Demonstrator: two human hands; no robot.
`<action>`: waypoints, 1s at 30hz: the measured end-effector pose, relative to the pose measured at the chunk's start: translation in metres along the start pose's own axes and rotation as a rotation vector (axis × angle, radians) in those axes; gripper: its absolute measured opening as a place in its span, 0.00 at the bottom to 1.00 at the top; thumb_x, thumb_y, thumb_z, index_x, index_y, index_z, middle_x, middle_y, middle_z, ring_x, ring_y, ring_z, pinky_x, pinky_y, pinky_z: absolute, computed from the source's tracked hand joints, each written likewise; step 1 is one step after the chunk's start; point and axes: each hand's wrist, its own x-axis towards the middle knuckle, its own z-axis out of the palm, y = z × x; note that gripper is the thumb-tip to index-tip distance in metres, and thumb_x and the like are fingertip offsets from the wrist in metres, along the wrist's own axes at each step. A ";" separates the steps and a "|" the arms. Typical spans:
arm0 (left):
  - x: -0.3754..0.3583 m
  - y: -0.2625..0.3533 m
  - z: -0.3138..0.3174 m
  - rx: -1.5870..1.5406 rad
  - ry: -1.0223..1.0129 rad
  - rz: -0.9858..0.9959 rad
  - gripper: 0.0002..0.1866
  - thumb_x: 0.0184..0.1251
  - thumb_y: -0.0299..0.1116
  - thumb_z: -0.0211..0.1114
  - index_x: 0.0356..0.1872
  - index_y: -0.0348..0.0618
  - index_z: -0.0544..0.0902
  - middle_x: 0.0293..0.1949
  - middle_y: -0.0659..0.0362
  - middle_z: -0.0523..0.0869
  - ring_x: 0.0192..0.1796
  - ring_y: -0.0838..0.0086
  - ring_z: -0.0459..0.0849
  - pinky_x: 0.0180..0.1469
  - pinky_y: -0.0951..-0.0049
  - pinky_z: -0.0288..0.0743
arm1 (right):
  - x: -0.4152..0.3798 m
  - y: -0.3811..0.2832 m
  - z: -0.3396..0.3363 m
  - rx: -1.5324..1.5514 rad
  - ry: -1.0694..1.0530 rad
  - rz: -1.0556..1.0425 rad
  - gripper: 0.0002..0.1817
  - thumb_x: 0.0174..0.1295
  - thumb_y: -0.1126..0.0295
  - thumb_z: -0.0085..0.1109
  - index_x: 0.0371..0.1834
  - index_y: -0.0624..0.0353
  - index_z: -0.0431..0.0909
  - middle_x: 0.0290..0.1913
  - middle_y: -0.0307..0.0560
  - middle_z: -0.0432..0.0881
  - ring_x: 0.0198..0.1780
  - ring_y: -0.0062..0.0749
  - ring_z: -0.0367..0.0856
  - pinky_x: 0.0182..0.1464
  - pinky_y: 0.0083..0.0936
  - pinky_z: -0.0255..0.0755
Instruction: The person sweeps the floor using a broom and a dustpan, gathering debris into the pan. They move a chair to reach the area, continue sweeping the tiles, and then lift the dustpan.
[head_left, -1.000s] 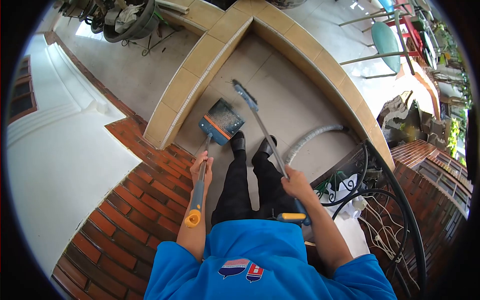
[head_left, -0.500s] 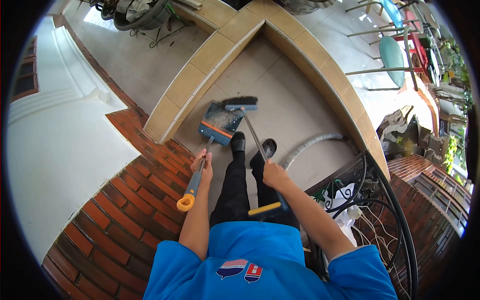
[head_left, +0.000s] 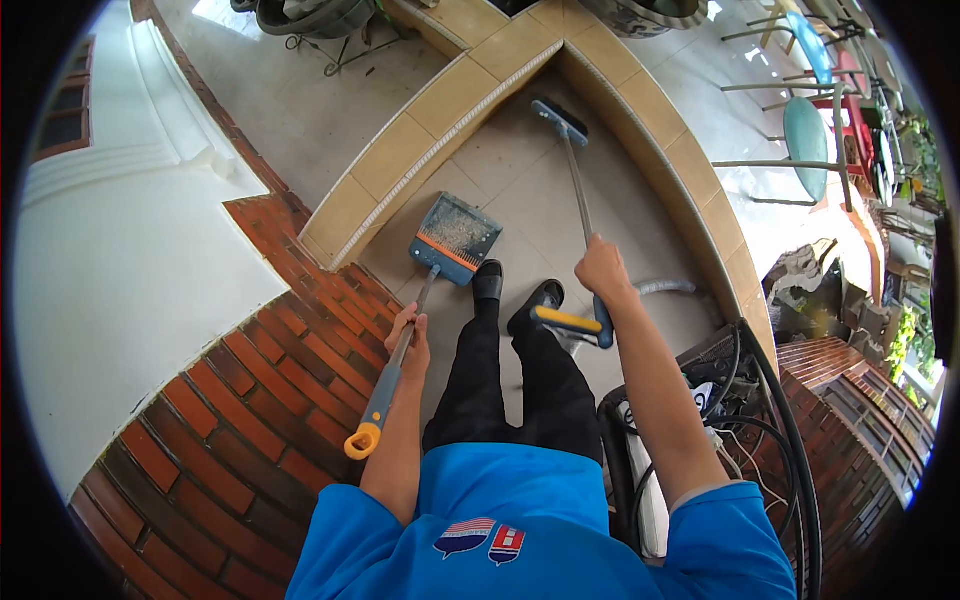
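Note:
My left hand [head_left: 408, 335] is wrapped round the grey pole of a long-handled dustpan [head_left: 458, 232]. Its dark pan, with an orange comb strip and pale debris in it, lies on the tiles left of my feet. The pole's yellow-orange end points back toward me. My right hand [head_left: 603, 268] grips the pole of a broom [head_left: 577, 178], whose blue head with dark bristles is on the floor near the far corner of the tiled enclosure. A yellow and blue handle end sticks out below my right hand.
A low tan tiled ledge [head_left: 400, 150] surrounds the floor and meets in a far corner. A grey corrugated hose [head_left: 663, 287] curves at the right, near black tubes and cables. Brick steps [head_left: 225, 400] lie left. Chairs [head_left: 806, 148] stand beyond the right ledge.
The broom head has gone from beside the dustpan to the far corner, up and right, with my right hand moving forward. The dustpan is still in my left hand near my feet.

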 end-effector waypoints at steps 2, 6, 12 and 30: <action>-0.002 -0.006 -0.004 0.043 0.029 -0.024 0.13 0.66 0.36 0.64 0.43 0.36 0.79 0.32 0.56 0.83 0.27 0.82 0.73 0.29 0.82 0.69 | 0.029 -0.019 0.006 -0.005 0.021 0.025 0.19 0.54 0.74 0.50 0.47 0.77 0.70 0.39 0.70 0.80 0.45 0.59 0.81 0.47 0.42 0.77; 0.010 -0.009 -0.009 0.089 0.037 -0.106 0.12 0.66 0.36 0.63 0.39 0.36 0.78 0.36 0.55 0.84 0.29 0.78 0.75 0.32 0.80 0.70 | 0.020 -0.041 0.045 -0.201 -0.109 -0.136 0.17 0.60 0.72 0.47 0.47 0.76 0.73 0.39 0.66 0.82 0.43 0.52 0.84 0.44 0.38 0.79; 0.024 -0.017 -0.001 0.040 0.044 -0.045 0.11 0.66 0.33 0.63 0.41 0.35 0.77 0.34 0.56 0.82 0.30 0.78 0.76 0.34 0.79 0.71 | -0.084 -0.003 0.056 -0.243 -0.314 -0.203 0.31 0.54 0.72 0.52 0.62 0.73 0.61 0.37 0.66 0.81 0.41 0.58 0.82 0.44 0.45 0.77; 0.024 -0.021 0.000 0.042 -0.061 -0.073 0.17 0.69 0.39 0.60 0.48 0.34 0.79 0.32 0.59 0.79 0.33 0.77 0.74 0.36 0.78 0.69 | -0.034 -0.008 0.056 -0.102 -0.231 -0.085 0.21 0.53 0.73 0.50 0.50 0.74 0.66 0.39 0.70 0.80 0.44 0.62 0.81 0.47 0.47 0.75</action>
